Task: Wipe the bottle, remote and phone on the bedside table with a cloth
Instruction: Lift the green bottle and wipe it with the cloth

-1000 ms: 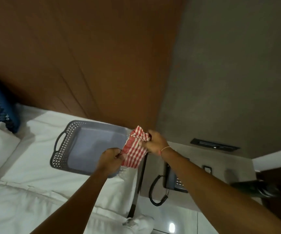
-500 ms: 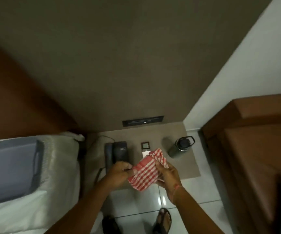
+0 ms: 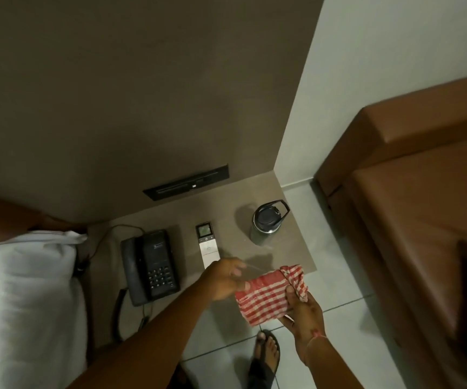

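A red-and-white checked cloth point(image 3: 266, 297) is folded between my two hands, above the front edge of the grey bedside table point(image 3: 235, 217). My right hand point(image 3: 304, 310) grips its right side with the thumb on top. My left hand point(image 3: 224, 279) pinches its left edge. On the table stand a dark metal bottle point(image 3: 266, 223) with a loop lid at the right, a slim silver remote point(image 3: 207, 245) in the middle, and a black desk phone point(image 3: 151, 265) at the left. The remote's near end is hidden behind my left hand.
A white bed point(image 3: 27, 299) borders the table on the left. A brown padded bench point(image 3: 412, 214) runs along the right. The phone's coiled cord point(image 3: 118, 307) hangs at the table's front left. My sandalled foot point(image 3: 266, 352) is on the tiled floor below the cloth.
My view swung from the bed and its grey tray to the bedside table. Both hands carried the cloth rightward, and it now sits right of the remote.
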`<action>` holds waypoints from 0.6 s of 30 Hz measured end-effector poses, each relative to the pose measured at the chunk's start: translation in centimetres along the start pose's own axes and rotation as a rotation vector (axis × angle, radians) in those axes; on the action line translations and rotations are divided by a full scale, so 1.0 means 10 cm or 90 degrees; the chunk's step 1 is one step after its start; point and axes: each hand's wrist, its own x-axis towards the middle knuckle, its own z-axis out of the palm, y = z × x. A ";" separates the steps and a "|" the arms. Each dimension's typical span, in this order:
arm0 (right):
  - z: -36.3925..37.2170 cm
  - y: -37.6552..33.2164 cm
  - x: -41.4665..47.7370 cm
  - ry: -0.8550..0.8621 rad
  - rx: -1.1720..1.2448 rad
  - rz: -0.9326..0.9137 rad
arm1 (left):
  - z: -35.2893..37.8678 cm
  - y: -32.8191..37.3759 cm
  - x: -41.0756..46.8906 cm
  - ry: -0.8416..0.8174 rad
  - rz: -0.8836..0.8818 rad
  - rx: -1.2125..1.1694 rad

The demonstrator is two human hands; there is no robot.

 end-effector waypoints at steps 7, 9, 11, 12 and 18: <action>-0.27 -0.06 0.27 0.048 0.001 -0.007 | -0.19 0.51 0.53 0.145 0.158 0.105; -0.35 -0.05 0.34 0.061 0.006 -0.009 | -0.16 0.61 0.67 0.174 0.200 0.127; -0.42 -0.05 0.39 0.068 0.003 -0.012 | -0.12 0.67 0.79 0.210 0.223 0.115; -0.44 -0.04 0.40 0.071 0.003 -0.016 | -0.11 0.68 0.84 0.235 0.236 0.103; -0.56 -0.03 0.39 0.112 0.000 -0.045 | -0.15 0.80 0.88 0.271 0.291 0.012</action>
